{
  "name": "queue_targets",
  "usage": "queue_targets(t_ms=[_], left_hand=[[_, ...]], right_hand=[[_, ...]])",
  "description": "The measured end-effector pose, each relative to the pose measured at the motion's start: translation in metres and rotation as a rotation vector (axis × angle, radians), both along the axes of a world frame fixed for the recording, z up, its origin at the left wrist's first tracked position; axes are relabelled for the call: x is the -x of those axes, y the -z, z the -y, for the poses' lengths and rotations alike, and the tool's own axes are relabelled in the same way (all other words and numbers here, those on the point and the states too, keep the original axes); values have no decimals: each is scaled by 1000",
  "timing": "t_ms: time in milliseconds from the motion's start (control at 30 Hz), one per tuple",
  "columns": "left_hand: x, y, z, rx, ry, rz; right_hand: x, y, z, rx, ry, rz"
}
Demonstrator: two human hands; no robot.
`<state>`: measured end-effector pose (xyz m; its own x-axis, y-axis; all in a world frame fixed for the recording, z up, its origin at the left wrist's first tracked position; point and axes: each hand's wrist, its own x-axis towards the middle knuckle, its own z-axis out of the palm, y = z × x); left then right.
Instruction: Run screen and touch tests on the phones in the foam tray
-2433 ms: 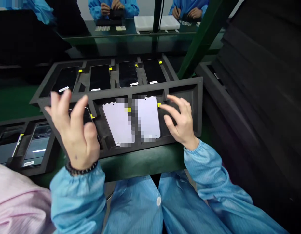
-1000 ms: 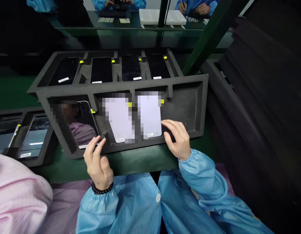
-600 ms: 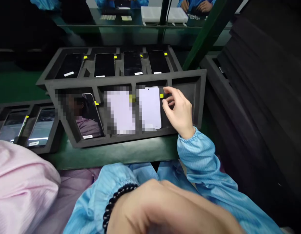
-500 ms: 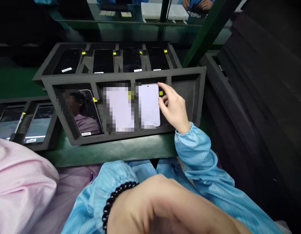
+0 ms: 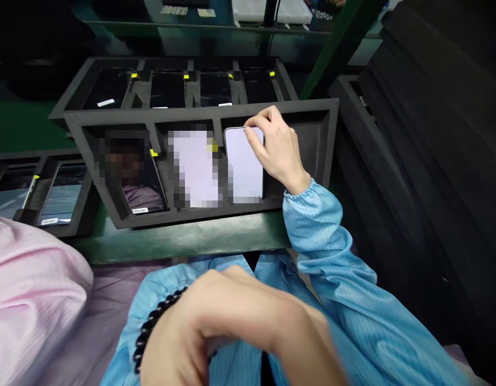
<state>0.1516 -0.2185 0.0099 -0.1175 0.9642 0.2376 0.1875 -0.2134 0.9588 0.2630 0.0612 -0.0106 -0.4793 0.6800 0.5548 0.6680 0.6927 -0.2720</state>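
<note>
The right hand (image 5: 278, 150) sits in the centre of the frame, reaching into the near row of a dark foam tray (image 5: 332, 139). Its fingers (image 5: 253, 140) are clamped on the top right corner of a lit phone (image 5: 243, 166), thumb on the screen side and the others curled over the top edge. That phone stands tilted in the third pocket from the left, its lower end still in the pocket. Just left of it another lit phone (image 5: 193, 169) lies in the second pocket, and a dark phone (image 5: 143, 187) fills the first. The fourth pocket, at the right end, lies behind the hand.

The left hand (image 5: 239, 332) is low in the frame, close to the camera and blurred; I cannot tell whether its fingers are together or apart, or whether they hold anything. A black bead bracelet (image 5: 151, 327) circles its wrist.

The far row of the tray holds four dark phones (image 5: 167, 88) with yellow tabs. A second tray (image 5: 42, 187) sits at the left edge on the green bench (image 5: 183, 238). A pink sleeve (image 5: 30, 289) fills the lower left corner.
</note>
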Motion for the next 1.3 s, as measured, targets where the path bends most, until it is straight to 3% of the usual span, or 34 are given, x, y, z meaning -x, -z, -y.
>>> queue_targets(t_ms=[100,167,233,333,433,533,633,700,867,1000,1067,1167,1300], left_hand=[[10,-8,-52,-72,60,8],[14,7,-95,-81,-206,-41],[15,33,-136,-112,-367,-113],[18,69,-180,-27,-228,-36],[19,77,-196,73,-82,37],[14,58,-182,82,-80,102],[7,36,-146,187,-126,284],[1,31,-119,316,-184,364],[-9,49,-66,499,-247,398],[-15,62,-51,518,-259,303],[-17,63,-50,520,-265,249],[-17,61,-49,531,-263,241],[-15,50,-41,565,-239,396]], right_hand=[[-7,-9,7,30,-27,-43],[-11,-11,11,83,-53,-81],[-15,-10,13,143,-84,-151],[-19,-6,13,227,-111,-292],[-22,-5,13,311,-123,-405],[-27,-13,21,402,-182,-496],[-35,-19,43,444,-244,-479],[-43,-17,63,464,-224,-389],[-55,8,110,355,-49,-228],[-49,18,132,86,3,-67],[-46,16,141,-44,-65,-38],[-49,8,148,-159,-276,-121],[-68,-1,155,-171,-305,-302]])
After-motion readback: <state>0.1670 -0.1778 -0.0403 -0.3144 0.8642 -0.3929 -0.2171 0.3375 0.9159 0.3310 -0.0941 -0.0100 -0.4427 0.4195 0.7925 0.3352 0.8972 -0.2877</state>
